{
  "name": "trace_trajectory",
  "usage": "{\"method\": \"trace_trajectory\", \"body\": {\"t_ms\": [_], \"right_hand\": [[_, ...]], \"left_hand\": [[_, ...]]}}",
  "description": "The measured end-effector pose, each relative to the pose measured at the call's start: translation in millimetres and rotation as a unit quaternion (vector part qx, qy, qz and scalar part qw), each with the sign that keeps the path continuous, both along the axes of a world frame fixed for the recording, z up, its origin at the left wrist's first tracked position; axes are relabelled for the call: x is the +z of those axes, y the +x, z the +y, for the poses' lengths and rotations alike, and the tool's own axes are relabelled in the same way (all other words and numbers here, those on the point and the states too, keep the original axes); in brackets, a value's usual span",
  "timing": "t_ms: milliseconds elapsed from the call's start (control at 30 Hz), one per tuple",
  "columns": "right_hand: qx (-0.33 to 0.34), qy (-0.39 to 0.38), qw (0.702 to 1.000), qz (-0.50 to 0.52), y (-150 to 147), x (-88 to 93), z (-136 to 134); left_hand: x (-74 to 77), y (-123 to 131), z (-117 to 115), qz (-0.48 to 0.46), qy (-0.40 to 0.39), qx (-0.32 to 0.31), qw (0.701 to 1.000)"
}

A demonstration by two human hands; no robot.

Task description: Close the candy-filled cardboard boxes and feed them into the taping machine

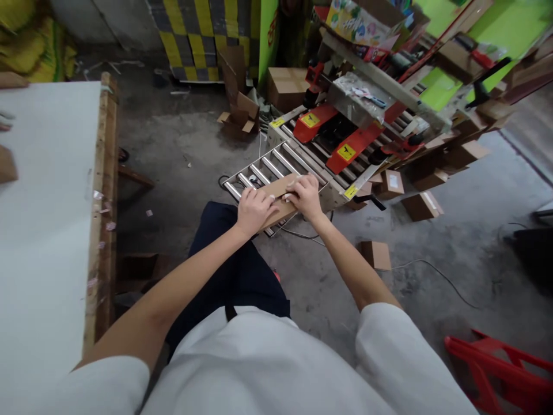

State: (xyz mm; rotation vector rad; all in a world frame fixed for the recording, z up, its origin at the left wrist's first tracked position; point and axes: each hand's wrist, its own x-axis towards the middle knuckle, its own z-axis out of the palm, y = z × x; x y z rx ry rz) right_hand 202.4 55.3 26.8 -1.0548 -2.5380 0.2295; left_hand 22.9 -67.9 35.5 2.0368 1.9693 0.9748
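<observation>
A small brown cardboard box [276, 187] rests on the near end of the roller conveyor [273, 166]. My left hand [256, 210] grips its left part, fingers curled over the top. On the right part my right hand [305, 195] is closed, fingertips pressing at the top where the flaps meet. The thumbs lie close together near the middle seam. Both palms hide much of the box, and its inside cannot be seen.
Beyond the rollers stands a carton sealing machine with orange-red guides [349, 151]. A white-topped table [47, 219] is at left, with another person's hand [5, 121] at its edge. Cartons [423, 206] lie on the floor; a red plastic stool [496, 369] stands lower right.
</observation>
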Motion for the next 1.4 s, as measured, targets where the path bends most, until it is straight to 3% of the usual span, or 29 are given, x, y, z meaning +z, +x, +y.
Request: {"method": "trace_trajectory", "body": {"t_ms": [133,200,367,467,600,700,867,933,1033,1167,1233,1300,1333,1400], "right_hand": [[0.032,-0.012,0.999,-0.009,2,-2.8,5],[0.004,-0.002,1.0,0.002,0,-1.5,-4],[-0.154,-0.009,0.986,0.056,-20,-12.4,-76],[-0.108,-0.073,0.991,0.039,-27,-20.2,-105],[-0.003,-0.129,0.991,-0.016,-18,-5.9,-91],[0.011,-0.134,0.99,-0.051,-17,10.1,-89],[0.003,-0.086,0.993,-0.079,-39,3.4,-106],[-0.013,-0.074,0.993,-0.088,-43,-2.9,-87],[-0.049,-0.071,0.993,-0.075,-35,-2.0,-17],[-0.151,-0.095,0.984,-0.026,-14,21.5,103],[-0.216,-0.092,0.972,-0.014,-15,35.9,138],[-0.24,-0.059,0.969,-0.002,-29,41.9,138],[-0.228,-0.042,0.973,0.001,-41,39.1,123],[-0.147,-0.032,0.989,-0.003,-71,20.5,68]], "left_hand": [[-2.3,-5,5,0.012,-0.009,-0.021,1.0],[-1.2,-7,7,0.005,-0.009,-0.017,1.0],[4.9,-5,6,-0.023,-0.053,-0.003,0.998],[12.2,-5,1,-0.055,-0.086,0.017,0.995],[26.9,-6,1,-0.075,-0.137,0.01,0.988],[33.0,-8,8,-0.109,-0.168,0.013,0.98],[17.9,-26,10,-0.265,-0.145,0.027,0.953],[7.3,-36,3,-0.334,-0.134,0.063,0.931],[-4.5,-49,-15,-0.405,-0.145,0.1,0.897],[-13.6,-67,-45,-0.457,-0.185,0.128,0.861],[-18.9,-76,-63,-0.473,-0.191,0.149,0.847],[-25.4,-84,-83,-0.49,-0.188,0.175,0.833],[-28.5,-88,-93,-0.498,-0.183,0.194,0.825],[-32.3,-98,-114,-0.508,-0.166,0.236,0.811]]}}
